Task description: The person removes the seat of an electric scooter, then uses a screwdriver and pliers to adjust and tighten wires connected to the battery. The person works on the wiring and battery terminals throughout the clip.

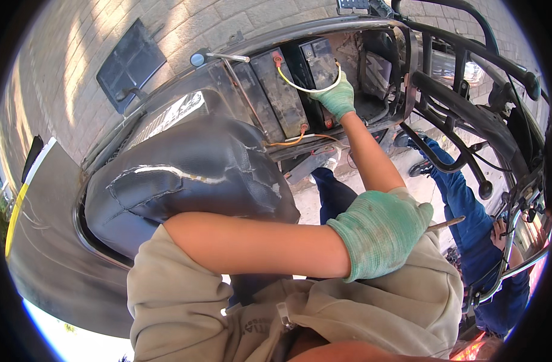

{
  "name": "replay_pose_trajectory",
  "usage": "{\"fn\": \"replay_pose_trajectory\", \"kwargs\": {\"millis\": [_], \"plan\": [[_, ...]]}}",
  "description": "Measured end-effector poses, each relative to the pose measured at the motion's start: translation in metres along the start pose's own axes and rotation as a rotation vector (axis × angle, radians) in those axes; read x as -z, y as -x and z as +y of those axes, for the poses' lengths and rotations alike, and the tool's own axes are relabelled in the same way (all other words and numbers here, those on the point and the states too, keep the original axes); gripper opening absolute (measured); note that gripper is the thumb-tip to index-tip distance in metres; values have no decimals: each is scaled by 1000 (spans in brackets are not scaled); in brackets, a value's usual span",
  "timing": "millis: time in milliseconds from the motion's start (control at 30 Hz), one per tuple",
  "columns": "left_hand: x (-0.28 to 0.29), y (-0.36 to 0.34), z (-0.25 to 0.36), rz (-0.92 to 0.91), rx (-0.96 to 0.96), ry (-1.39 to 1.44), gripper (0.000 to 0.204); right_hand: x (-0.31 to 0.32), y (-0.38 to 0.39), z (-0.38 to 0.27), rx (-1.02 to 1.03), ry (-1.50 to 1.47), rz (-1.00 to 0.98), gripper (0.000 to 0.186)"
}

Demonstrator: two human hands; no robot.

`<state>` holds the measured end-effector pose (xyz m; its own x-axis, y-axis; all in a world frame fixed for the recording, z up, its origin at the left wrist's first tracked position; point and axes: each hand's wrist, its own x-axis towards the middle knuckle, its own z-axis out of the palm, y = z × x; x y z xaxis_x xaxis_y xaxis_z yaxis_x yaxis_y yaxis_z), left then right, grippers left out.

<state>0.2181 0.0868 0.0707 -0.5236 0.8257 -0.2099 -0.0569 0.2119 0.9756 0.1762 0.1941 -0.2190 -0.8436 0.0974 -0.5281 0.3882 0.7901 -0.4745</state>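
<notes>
My right hand [338, 98], in a green knit glove, reaches into the open compartment and grips the near end of a dark battery [320, 59]. Some of its fingertips are hidden. A yellow-and-white cable [294, 83] arcs over beside this hand, running between that battery and the dusty battery [280, 93] to its left. Close to my body, my left hand [381, 235], gloved the same way, is closed around a thin metal tool [447, 224]. Only the tool's shaft shows, pointing right; the fist covers the rest.
A torn black seat [191, 175] sits left of the compartment. A handled screwdriver [218, 58] lies on the far rim. On the paving beyond is a dark panel [131, 65]. Black metal rack bars [469, 120] rise at right, with another person's blue-trousered leg [463, 199] beyond.
</notes>
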Motion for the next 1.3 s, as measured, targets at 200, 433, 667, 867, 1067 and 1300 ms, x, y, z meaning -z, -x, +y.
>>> {"fn": "replay_pose_trajectory", "kwargs": {"millis": [200,433,667,867,1067,1300], "plan": [[0,1,-7,-8,-8,13,42,-3,-8,17,72,0,3,106],[-1,-2,-4,-65,40,105,40,45,-34,38,13,-950,172,23],[0,2,3,-75,65,102,26,-15,-21,87,-651,-852,-117,44],[-7,2,-2,1,31,55,39,-57,-35,120,-549,-104,-280,60],[-6,1,-1,36,47,125,33,-62,-42,117,-459,112,-330,54],[-12,3,-8,260,-71,79,50,-77,-67,116,-494,147,-331,46]]}}
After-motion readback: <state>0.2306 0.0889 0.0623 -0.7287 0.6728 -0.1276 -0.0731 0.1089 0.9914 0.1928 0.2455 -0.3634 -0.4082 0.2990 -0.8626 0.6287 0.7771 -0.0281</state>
